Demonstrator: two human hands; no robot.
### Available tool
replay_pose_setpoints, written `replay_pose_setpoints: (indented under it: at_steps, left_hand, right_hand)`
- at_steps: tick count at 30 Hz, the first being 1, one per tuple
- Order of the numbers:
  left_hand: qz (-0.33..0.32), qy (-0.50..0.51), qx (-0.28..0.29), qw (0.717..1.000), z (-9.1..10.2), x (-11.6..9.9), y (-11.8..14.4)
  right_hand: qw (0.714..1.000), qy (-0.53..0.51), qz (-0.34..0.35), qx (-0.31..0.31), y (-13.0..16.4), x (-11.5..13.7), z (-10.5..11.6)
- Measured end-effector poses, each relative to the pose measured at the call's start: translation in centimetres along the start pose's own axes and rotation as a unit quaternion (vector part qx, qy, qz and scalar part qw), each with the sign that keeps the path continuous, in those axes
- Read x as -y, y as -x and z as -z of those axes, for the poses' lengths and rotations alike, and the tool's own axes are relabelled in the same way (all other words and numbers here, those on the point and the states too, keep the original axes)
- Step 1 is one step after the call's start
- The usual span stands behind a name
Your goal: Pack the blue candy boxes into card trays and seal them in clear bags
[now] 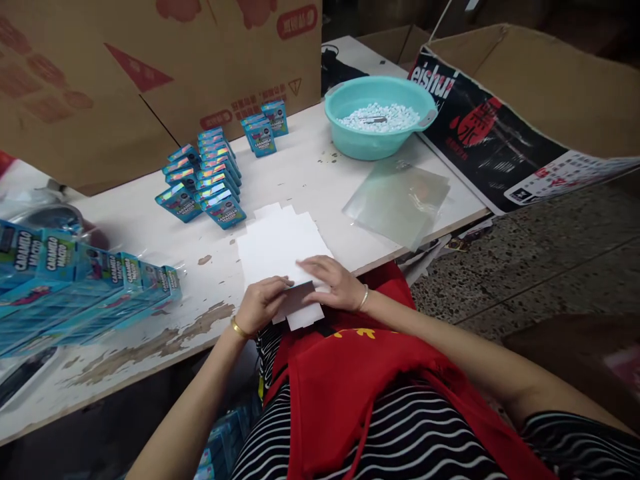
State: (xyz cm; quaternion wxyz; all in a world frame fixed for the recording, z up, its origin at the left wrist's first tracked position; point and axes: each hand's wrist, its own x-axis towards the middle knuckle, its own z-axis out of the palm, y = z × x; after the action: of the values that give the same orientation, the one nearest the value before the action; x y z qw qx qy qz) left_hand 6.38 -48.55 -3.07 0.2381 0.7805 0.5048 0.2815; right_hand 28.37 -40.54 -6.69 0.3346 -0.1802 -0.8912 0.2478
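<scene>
Head view, only one: both hands work at the near edge of the surface (320,167) on a flat white carton blank (280,250), lying plain side up and partly hanging over the edge toward the red apron (340,380). The left hand (263,303) pinches the blank's near flap, fingers closed on the card; the right hand (335,283) lies flat over the same flap, fingers together, pressing it down and not gripping. By my judgement the fold is only starting: the blank is mostly flat, no box shape yet. Done work shows further back: rows of small blue boxes (207,177) stand in a tight group, and a few more blue boxes (265,127) stand apart near the big cardboard carton (150,73). On the left, wrapped bundles of boxes (85,280) lie in clear film. A teal basin (380,117) of small white pieces sits well apart at the far right, a stack of clear plastic sheets (397,200) just in front of it. A printed poster (500,140) leans off the right side. Nothing blocks the hands; the space around the blank is bare chipped paint, and the blue boxes sit near its far left corner, not touching.
</scene>
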Motion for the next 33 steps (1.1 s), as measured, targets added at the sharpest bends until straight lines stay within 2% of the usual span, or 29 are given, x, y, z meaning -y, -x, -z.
replay_pose_setpoints:
  at_steps: [4, 7, 11, 13, 16, 19, 21, 24, 28, 30, 33]
  left_hand:
    - [0.047, 0.095, -0.008, 0.994, 1.9, -1.0, -1.5]
    - [0.030, 0.095, 0.039, 0.994, 1.7, -1.5, -1.6]
    - [-0.001, -0.063, 0.121, 0.991, 0.5, -1.3, 0.6]
    - [0.003, -0.128, 0.127, 0.984, -0.2, -0.9, 2.2]
    - [0.012, -0.130, 0.070, 0.989, -1.2, -0.2, 3.8]
    - [0.060, -0.053, -0.029, 0.996, -1.7, -0.2, 3.8]
    - [0.104, 0.011, -0.074, 0.992, -1.6, -0.5, 3.4]
    - [0.113, 0.058, -0.088, 0.988, -1.5, -0.7, 3.0]
    - [0.087, 0.060, -0.101, 0.989, -1.8, -0.1, 3.1]
    - [0.121, 0.065, -0.105, 0.985, -2.0, 0.1, 2.8]
    - [0.211, 0.051, -0.120, 0.969, -1.8, -0.6, 0.9]
  right_hand:
    - [0.999, -0.046, 0.028, 0.007, 1.0, -1.3, 3.2]
    - [0.997, -0.076, 0.018, 0.007, 2.2, -2.3, 3.5]
    - [0.980, -0.134, -0.141, -0.039, 3.8, -2.8, 2.6]
    - [0.960, -0.161, -0.213, -0.080, 4.5, -2.7, 2.1]
    - [0.943, -0.187, -0.253, -0.107, 4.9, -2.2, 1.6]
    - [0.940, -0.191, -0.260, -0.115, 4.7, -1.6, 1.6]
    - [0.947, -0.153, -0.253, -0.128, 4.4, -1.3, 1.8]
    - [0.961, -0.070, -0.223, -0.149, 4.0, -0.9, 2.3]
    - [0.970, -0.024, -0.199, -0.134, 4.4, -0.7, 2.1]
    - [0.965, -0.042, -0.210, -0.149, 4.8, -0.6, 1.6]
    - [0.947, -0.103, -0.242, -0.185, 4.9, -0.4, 1.4]
